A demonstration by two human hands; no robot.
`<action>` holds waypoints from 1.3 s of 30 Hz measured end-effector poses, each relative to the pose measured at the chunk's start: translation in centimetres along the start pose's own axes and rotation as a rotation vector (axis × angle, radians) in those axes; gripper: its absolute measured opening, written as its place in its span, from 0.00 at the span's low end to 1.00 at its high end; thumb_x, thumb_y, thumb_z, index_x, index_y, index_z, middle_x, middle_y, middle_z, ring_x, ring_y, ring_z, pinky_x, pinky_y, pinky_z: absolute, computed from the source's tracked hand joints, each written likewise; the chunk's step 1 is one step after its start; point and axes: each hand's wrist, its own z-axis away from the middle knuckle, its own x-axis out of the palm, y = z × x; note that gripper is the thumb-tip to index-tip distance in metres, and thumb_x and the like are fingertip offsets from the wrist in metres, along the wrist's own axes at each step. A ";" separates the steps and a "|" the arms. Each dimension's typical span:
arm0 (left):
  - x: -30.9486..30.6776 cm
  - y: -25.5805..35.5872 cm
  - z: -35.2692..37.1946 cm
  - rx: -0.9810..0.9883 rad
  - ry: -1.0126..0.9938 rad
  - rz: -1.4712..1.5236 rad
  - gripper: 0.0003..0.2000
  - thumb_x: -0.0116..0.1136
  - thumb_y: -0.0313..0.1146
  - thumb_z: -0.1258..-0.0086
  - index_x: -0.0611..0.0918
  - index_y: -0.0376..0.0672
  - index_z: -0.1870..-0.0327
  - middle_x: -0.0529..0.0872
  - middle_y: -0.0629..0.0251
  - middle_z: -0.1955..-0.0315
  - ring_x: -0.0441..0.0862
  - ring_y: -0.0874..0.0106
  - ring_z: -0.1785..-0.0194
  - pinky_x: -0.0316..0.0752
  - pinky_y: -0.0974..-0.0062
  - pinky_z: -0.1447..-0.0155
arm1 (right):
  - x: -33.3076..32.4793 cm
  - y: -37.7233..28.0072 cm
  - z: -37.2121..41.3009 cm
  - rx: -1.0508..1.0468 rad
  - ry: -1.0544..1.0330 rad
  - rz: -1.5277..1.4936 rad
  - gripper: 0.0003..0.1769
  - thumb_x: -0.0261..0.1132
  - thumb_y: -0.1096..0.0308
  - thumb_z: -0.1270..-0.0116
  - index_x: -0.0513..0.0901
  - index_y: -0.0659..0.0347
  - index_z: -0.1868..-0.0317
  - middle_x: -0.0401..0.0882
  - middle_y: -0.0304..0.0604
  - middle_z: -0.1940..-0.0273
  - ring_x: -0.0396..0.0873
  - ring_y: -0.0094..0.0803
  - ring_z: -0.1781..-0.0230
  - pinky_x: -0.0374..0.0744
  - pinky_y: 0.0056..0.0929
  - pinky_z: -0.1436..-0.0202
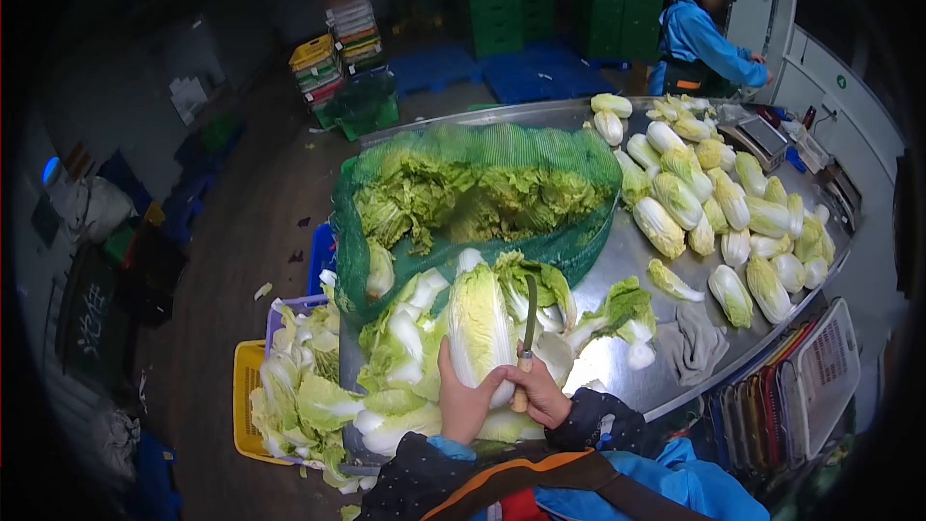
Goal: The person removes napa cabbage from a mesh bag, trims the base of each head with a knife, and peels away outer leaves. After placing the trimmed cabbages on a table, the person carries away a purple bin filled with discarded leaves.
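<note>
My left hand (467, 397) grips the lower left side of a trimmed napa cabbage (479, 323), which stands nearly upright at the table's near edge. Wrapped round the wooden handle of a curved-blade knife (522, 392), my right hand (542, 394) is closed beside the cabbage's lower right side. The blade points up, just right of the cabbage. Loose outer leaves (405, 347) lie around both hands. Behind them, a green mesh sack (603, 241) lies open on its side with several leafy, untrimmed cabbages (511, 198) inside.
Several trimmed cabbages (681, 199) cover the right of the metal table (632, 265). A grey cloth (692, 342) lies near its front edge. A yellow crate (248, 396) with leaves stands at the left. Stacked crates (825, 381) are at the lower right. Another person (702, 39) works at the back right.
</note>
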 end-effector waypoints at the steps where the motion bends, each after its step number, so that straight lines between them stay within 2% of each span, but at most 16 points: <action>1: 0.1 -0.1 0.9 0.107 0.053 -0.270 0.34 0.62 0.33 0.38 0.59 0.33 0.34 0.74 0.51 0.45 0.73 0.65 0.44 0.68 0.72 0.41 | 0.7 0.3 0.8 -0.030 0.030 -0.028 0.36 0.65 0.71 0.39 0.58 0.62 0.34 0.74 0.39 0.49 0.76 0.23 0.55 0.78 0.19 0.59; 2: 0.1 -0.5 1.0 0.118 0.080 -0.255 0.30 0.59 0.33 0.36 0.61 0.32 0.35 0.75 0.50 0.46 0.74 0.65 0.45 0.68 0.71 0.41 | 1.4 0.2 0.9 -0.061 0.030 -0.081 0.34 0.64 0.73 0.38 0.59 0.61 0.34 0.73 0.39 0.47 0.74 0.26 0.49 0.75 0.25 0.47; 9: -0.5 -1.2 1.1 0.042 0.150 -0.243 0.23 0.54 0.33 0.32 0.67 0.29 0.39 0.77 0.50 0.48 0.76 0.67 0.47 0.70 0.72 0.44 | -1.6 2.9 -0.4 0.025 -0.032 -0.201 0.31 0.61 0.73 0.36 0.59 0.63 0.34 0.71 0.43 0.44 0.72 0.29 0.45 0.74 0.30 0.42; 11: -1.0 -1.1 1.2 -0.299 0.362 0.131 0.21 0.50 0.31 0.29 0.68 0.28 0.40 0.77 0.52 0.48 0.76 0.68 0.49 0.70 0.73 0.46 | -2.6 3.4 -0.6 0.046 -0.136 -0.279 0.37 0.68 0.58 0.40 0.62 0.63 0.36 0.71 0.47 0.41 0.73 0.37 0.42 0.72 0.38 0.38; 15: -3.6 -1.0 1.3 -0.146 0.058 0.155 0.19 0.48 0.32 0.28 0.69 0.27 0.42 0.78 0.53 0.51 0.77 0.68 0.50 0.71 0.72 0.46 | -4.0 3.1 -0.8 0.249 -0.172 -0.606 0.43 0.69 0.52 0.43 0.61 0.61 0.34 0.69 0.47 0.38 0.70 0.39 0.39 0.68 0.42 0.35; 17: -5.3 -2.9 -0.9 -0.228 0.018 0.022 0.22 0.45 0.36 0.26 0.65 0.29 0.38 0.75 0.54 0.46 0.75 0.66 0.47 0.70 0.71 0.43 | -3.5 2.1 -0.2 0.212 -0.259 -0.539 0.44 0.70 0.51 0.45 0.60 0.60 0.33 0.68 0.45 0.38 0.69 0.40 0.39 0.67 0.42 0.34; 19: -4.7 -3.8 -0.7 -0.063 0.181 -0.037 0.25 0.42 0.39 0.25 0.60 0.31 0.35 0.69 0.54 0.40 0.71 0.66 0.41 0.67 0.71 0.39 | -3.0 1.5 -0.1 0.140 -0.310 -0.481 0.44 0.71 0.55 0.45 0.60 0.61 0.33 0.69 0.46 0.38 0.70 0.39 0.39 0.68 0.41 0.34; 22: -2.4 0.4 1.7 -0.427 -0.155 0.420 0.24 0.39 0.41 0.24 0.61 0.32 0.36 0.67 0.52 0.39 0.70 0.65 0.40 0.66 0.70 0.37 | -3.6 1.1 0.1 0.037 -0.311 -0.253 0.42 0.71 0.63 0.46 0.61 0.63 0.34 0.71 0.46 0.40 0.72 0.37 0.41 0.70 0.38 0.37; 24: -2.5 0.3 1.5 -0.336 -0.144 0.390 0.22 0.41 0.39 0.24 0.62 0.32 0.37 0.69 0.52 0.40 0.71 0.66 0.41 0.67 0.71 0.38 | -2.4 -1.0 -0.3 0.003 -0.293 -0.059 0.41 0.71 0.67 0.46 0.61 0.65 0.34 0.72 0.47 0.42 0.74 0.35 0.43 0.72 0.36 0.39; 26: -2.4 -0.1 1.7 -0.268 -0.143 0.350 0.21 0.42 0.37 0.25 0.64 0.32 0.37 0.70 0.52 0.41 0.72 0.68 0.42 0.67 0.72 0.39 | 0.0 -3.5 1.1 -0.083 -0.147 0.268 0.35 0.69 0.73 0.46 0.65 0.65 0.38 0.76 0.45 0.48 0.78 0.27 0.55 0.79 0.24 0.56; 27: -1.6 -0.5 2.0 -0.153 0.001 0.240 0.19 0.44 0.35 0.25 0.66 0.32 0.39 0.74 0.52 0.45 0.74 0.70 0.45 0.69 0.73 0.42 | -0.2 -3.0 1.2 -0.081 -0.141 0.267 0.35 0.69 0.73 0.46 0.65 0.65 0.38 0.76 0.45 0.48 0.78 0.27 0.55 0.79 0.24 0.56; 29: -0.9 -0.4 2.0 -0.033 0.138 0.133 0.17 0.46 0.32 0.26 0.67 0.32 0.41 0.77 0.53 0.49 0.76 0.72 0.49 0.70 0.75 0.44 | -1.1 -1.4 1.1 0.081 -0.097 0.068 0.32 0.69 0.73 0.45 0.67 0.65 0.40 0.77 0.44 0.51 0.78 0.23 0.58 0.78 0.20 0.63; 31: -0.6 0.3 2.2 -0.036 0.294 -0.058 0.14 0.49 0.27 0.28 0.69 0.33 0.45 0.80 0.56 0.57 0.77 0.74 0.56 0.71 0.77 0.50 | -1.0 0.5 0.8 0.030 -0.092 -0.045 0.31 0.68 0.72 0.44 0.66 0.65 0.40 0.78 0.44 0.53 0.79 0.26 0.56 0.79 0.23 0.58; 35: -3.2 -5.1 1.4 0.042 0.369 0.106 0.13 0.49 0.28 0.29 0.71 0.32 0.47 0.80 0.57 0.58 0.78 0.73 0.58 0.72 0.77 0.52 | -1.1 1.3 0.7 0.040 -0.200 -0.264 0.33 0.69 0.66 0.43 0.66 0.65 0.39 0.76 0.47 0.48 0.77 0.33 0.50 0.77 0.30 0.46; 37: -6.0 -10.0 0.8 -0.259 0.027 0.152 0.15 0.51 0.28 0.30 0.70 0.31 0.46 0.78 0.53 0.54 0.76 0.70 0.51 0.71 0.75 0.49 | -1.1 1.5 0.8 0.063 -0.257 -0.299 0.34 0.68 0.64 0.42 0.65 0.66 0.38 0.75 0.49 0.46 0.76 0.35 0.47 0.75 0.33 0.42; 39: -5.8 -13.1 0.8 -0.359 0.013 0.022 0.17 0.52 0.28 0.31 0.67 0.30 0.44 0.76 0.52 0.51 0.75 0.69 0.49 0.71 0.74 0.46 | -0.7 2.2 0.9 0.200 -0.438 -0.777 0.35 0.68 0.63 0.42 0.64 0.65 0.37 0.73 0.50 0.43 0.75 0.36 0.45 0.74 0.35 0.41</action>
